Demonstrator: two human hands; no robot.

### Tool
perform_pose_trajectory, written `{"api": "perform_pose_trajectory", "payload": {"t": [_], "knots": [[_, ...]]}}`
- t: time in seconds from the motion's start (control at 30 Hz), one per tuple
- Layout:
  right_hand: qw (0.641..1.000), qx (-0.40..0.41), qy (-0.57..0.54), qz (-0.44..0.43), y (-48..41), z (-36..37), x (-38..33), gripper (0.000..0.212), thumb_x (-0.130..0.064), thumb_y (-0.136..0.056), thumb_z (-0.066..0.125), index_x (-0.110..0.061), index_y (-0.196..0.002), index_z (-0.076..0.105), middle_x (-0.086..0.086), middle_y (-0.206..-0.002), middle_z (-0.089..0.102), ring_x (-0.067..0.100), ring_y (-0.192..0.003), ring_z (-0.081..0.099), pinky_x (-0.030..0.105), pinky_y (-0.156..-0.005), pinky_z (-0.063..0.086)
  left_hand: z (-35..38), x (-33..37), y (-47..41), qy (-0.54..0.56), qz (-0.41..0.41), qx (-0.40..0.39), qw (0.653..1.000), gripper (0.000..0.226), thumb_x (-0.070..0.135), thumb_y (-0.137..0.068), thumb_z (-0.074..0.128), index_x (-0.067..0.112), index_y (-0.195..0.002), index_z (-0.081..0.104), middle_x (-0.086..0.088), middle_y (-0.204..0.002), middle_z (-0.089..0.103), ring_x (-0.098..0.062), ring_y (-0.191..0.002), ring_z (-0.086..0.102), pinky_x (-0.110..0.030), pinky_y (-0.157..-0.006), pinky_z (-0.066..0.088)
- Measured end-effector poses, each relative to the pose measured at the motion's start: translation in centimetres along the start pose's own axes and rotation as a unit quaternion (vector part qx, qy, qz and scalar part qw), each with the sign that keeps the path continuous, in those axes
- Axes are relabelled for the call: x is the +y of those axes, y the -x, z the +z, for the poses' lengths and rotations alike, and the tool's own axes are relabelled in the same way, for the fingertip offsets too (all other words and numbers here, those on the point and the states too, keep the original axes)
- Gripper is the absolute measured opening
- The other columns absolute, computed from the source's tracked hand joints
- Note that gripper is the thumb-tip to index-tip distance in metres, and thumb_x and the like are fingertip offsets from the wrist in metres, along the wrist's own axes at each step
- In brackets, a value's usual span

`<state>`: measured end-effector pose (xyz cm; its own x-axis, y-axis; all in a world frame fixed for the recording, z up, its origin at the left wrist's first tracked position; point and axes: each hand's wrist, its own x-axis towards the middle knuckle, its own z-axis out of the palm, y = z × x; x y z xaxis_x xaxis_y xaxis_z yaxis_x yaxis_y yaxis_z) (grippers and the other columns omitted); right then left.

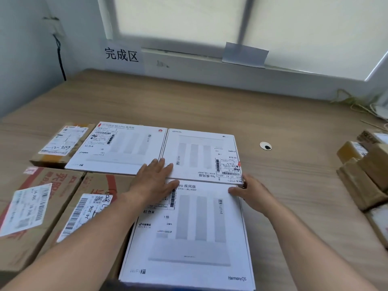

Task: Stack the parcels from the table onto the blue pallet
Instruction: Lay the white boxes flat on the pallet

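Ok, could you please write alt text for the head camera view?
A person's left hand lies flat over the far edge of the nearest white box, while the right hand touches its far right corner. Two more white boxes lie behind it, brown parcels to the left.

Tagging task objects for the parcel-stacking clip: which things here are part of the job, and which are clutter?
Job: near white box, far-left white box, far-right white box, left brown carton, middle brown carton, small taped parcel, parcel pile, left hand flat on white boxes, right hand at the near one's corner.
Lying about: wall sign, grey paper, black cable, table grommet, dry stalks.
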<state>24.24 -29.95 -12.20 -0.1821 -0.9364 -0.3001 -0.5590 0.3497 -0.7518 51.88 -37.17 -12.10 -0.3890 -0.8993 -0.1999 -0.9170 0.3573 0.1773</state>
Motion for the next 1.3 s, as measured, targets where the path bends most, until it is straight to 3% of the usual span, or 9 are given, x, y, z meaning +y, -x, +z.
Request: {"api": "perform_pose_trajectory", "payload": {"t": [0.17,0.33,0.43,0.53,0.67,0.8,0.93,1.07,1.3], "knots": [[1.000,-0.010,0.012,0.001,0.1,0.1,0.2,0.031,-0.022,-0.089,0.063,-0.029,-0.118,0.053,-0.018,-0.100,0.066,0.005,-0.094,0.061,0.018,-0.074,0.043,-0.4,0.0,0.4,0.000,-0.007,0.000,1.000,0.068,0.059,-0.095,0.032,0.025,-0.152,0.015,-0.001,-0.161,0.004,-0.017,-0.147,0.001,-0.036,-0.118,0.004],[0.998,-0.023,0.049,0.013,0.1,-0.6,-0.1,0.033,-0.031,-0.088,0.063,-0.028,-0.119,0.051,-0.015,-0.111,0.065,0.011,-0.104,0.060,0.028,-0.090,0.045,-0.9,0.5,0.3,-0.029,-0.014,0.009,0.999,0.066,0.058,-0.095,0.035,0.023,-0.150,0.022,-0.004,-0.159,0.012,-0.018,-0.146,0.009,-0.036,-0.117,0.011],[0.995,-0.005,0.097,-0.004,0.7,-1.3,-0.6,0.040,-0.031,-0.092,0.059,-0.024,-0.129,0.047,-0.010,-0.113,0.060,0.016,-0.109,0.055,0.028,-0.084,0.041,-0.9,1.4,0.5,-0.009,-0.041,0.020,0.999,0.066,0.057,-0.095,0.036,0.022,-0.150,0.022,-0.004,-0.160,0.010,-0.018,-0.146,0.008,-0.036,-0.117,0.010],[0.982,0.037,0.185,-0.014,1.2,-2.2,-0.8,0.052,-0.036,-0.095,0.054,-0.019,-0.142,0.039,0.006,-0.134,0.050,0.025,-0.120,0.052,0.033,-0.094,0.043,-0.9,3.2,1.0,0.013,-0.045,0.065,0.997,0.067,0.056,-0.095,0.038,0.023,-0.151,0.021,-0.003,-0.160,0.009,-0.018,-0.146,0.009,-0.035,-0.117,0.010],[0.965,0.098,0.241,-0.022,2.7,-3.8,-0.2,0.052,-0.035,-0.097,0.049,-0.020,-0.146,0.038,0.005,-0.146,0.041,0.023,-0.132,0.042,0.035,-0.104,0.038,-0.8,7.2,2.0,0.034,-0.034,0.145,0.988,0.064,0.052,-0.095,0.041,0.021,-0.149,0.025,-0.002,-0.158,0.019,-0.021,-0.142,0.021,-0.035,-0.111,0.018],[0.954,0.162,0.250,-0.043,4.9,-5.6,0.9,0.045,-0.031,-0.097,0.047,-0.024,-0.142,0.043,0.001,-0.142,0.046,0.020,-0.130,0.042,0.034,-0.098,0.040,-0.2,12.0,3.1,0.066,-0.025,0.200,0.977,0.064,0.055,-0.092,0.041,0.015,-0.143,0.040,-0.006,-0.141,0.046,-0.028,-0.127,0.043,-0.039,-0.099,0.033],[0.953,0.193,0.230,-0.039,7.5,-7.8,3.2,0.043,-0.029,-0.096,0.046,-0.025,-0.139,0.047,-0.002,-0.138,0.049,0.019,-0.128,0.043,0.033,-0.094,0.041,1.0,17.2,4.5,0.100,0.019,0.220,0.970,0.067,0.056,-0.081,0.035,0.008,-0.119,0.063,-0.011,-0.105,0.066,-0.035,-0.091,0.063,-0.041,-0.074,0.048],[0.949,0.226,0.218,-0.026,10.5,-10.8,6.0,0.042,-0.028,-0.096,0.046,-0.026,-0.138,0.048,-0.002,-0.135,0.051,0.018,-0.126,0.044,0.031,-0.090,0.041,1.9,22.6,5.2,0.110,0.055,0.216,0.969,0.066,0.057,-0.081,0.040,0.008,-0.120,0.063,-0.010,-0.119,0.064,-0.031,-0.110,0.059,-0.041,-0.090,0.046],[0.932,0.275,0.235,-0.004,15.3,-16.3,11.0,0.045,-0.030,-0.096,0.046,-0.025,-0.141,0.044,0.001,-0.135,0.051,0.020,-0.124,0.045,0.032,-0.092,0.042,3.5,32.2,6.0,0.123,0.114,0.211,0.963,0.081,0.067,-0.079,0.027,0.011,-0.130,0.056,-0.010,-0.141,0.049,-0.027,-0.131,0.043,-0.041,-0.107,0.032]]}}
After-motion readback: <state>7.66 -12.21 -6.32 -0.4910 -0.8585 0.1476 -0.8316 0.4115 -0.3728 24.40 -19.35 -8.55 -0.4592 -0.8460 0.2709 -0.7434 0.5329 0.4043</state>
